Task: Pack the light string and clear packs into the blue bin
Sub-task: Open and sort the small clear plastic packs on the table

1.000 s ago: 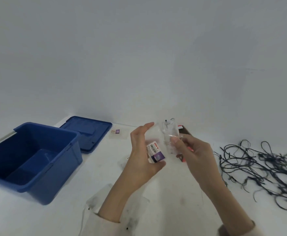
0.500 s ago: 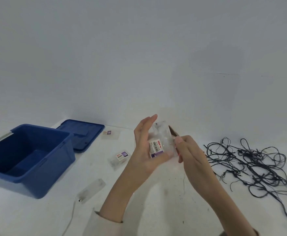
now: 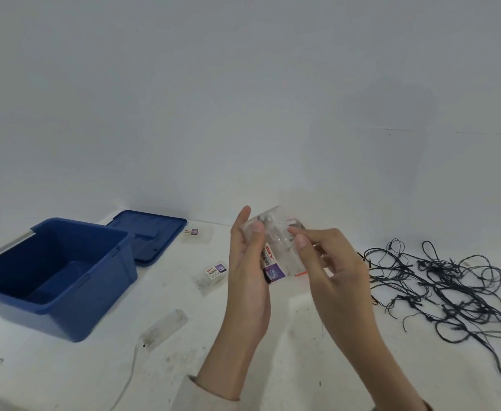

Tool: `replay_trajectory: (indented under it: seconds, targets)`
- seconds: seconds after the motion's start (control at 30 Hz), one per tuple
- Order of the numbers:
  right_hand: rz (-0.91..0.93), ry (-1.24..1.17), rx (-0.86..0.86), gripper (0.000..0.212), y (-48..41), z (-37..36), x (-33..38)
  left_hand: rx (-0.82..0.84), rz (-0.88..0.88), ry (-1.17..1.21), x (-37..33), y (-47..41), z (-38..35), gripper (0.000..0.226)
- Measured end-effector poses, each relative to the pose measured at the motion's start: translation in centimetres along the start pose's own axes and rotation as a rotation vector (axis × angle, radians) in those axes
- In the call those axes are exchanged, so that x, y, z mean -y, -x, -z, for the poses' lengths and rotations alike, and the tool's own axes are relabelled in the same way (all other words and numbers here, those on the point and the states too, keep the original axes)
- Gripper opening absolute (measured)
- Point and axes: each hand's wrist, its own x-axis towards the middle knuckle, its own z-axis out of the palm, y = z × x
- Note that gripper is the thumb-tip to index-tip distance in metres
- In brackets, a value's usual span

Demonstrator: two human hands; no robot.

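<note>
The grip of the left hand and right hand pinches one clear, purple-labelled plastic pack between them above the white table.

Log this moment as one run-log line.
left hand and right hand: holding clear pack | blue bin: lid off | light string: not yet packed

Bin: on the surface, by its left edge.
Lid: lying just behind the bin.
Light string: by the right edge.
Loose packs: between bin and middle.
Lifted pack: above the middle.
</note>
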Motion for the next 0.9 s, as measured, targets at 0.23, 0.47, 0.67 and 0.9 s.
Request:
replay_trajectory:
  seconds: [0.23,0.47,0.67,0.9]
  targets:
    - [-0.018,-0.007,0.086,0.020,0.5,-0.7,-0.2,-0.020,0.015,0.018,-0.3,-0.1,-0.1,0.036]
    - [-0.101,-0.003,0.045,0.024,-0.8,1.1,0.2,-0.017,0.029,0.072,-0.5,-0.6,0.2,0.037]
    - [-0.443,-0.402,0.141,0.020,-2.0,2.3,-1.1,-0.001,0.034,0.028,-0.4,-1.0,0.1,0.036]
    - [0.144,0.165,-0.165,0.021,-1.5,1.5,-1.3,-0.057,0.040,-0.038,0.1,-1.5,0.1,0.036]
